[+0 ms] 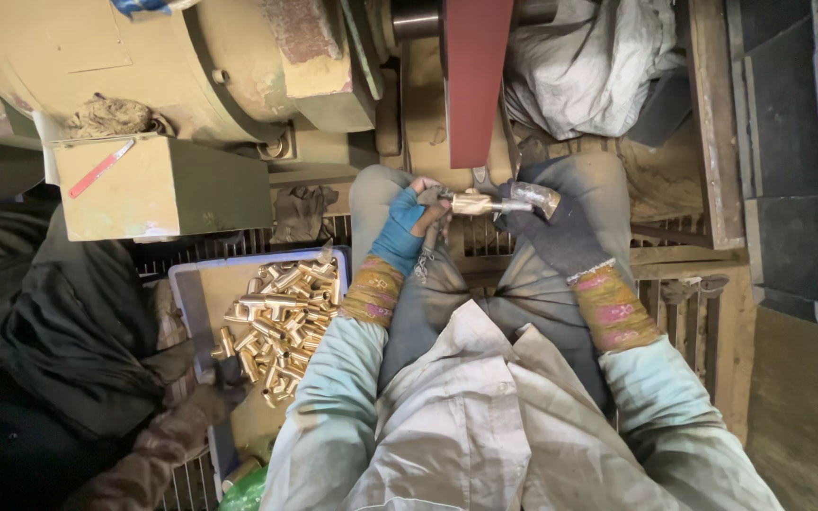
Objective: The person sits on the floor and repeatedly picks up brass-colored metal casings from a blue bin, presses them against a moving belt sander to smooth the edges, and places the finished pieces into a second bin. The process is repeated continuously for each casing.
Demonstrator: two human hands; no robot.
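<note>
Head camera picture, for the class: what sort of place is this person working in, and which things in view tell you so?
Most likely a small metal-finishing workshop. The left hand and right hand, both gloved, hold a brass part beneath a red sanding belt on a heavy, worn machine. A tray heaped with similar brass pieces sits alongside.

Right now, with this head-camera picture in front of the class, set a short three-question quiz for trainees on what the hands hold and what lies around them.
1. True or false: both hands are gloved.
2. Which hand is nearer the tray of brass fittings?
A. left
B. right
3. Fill in: the belt just beyond the hands is ____ in colour.

Key
1. True: the left hand wears a blue glove, the right hand a dark one, and both grip the brass part.
2. A: the tray of brass fittings lies to the left.
3. Red: the belt hangs above the part.
</note>
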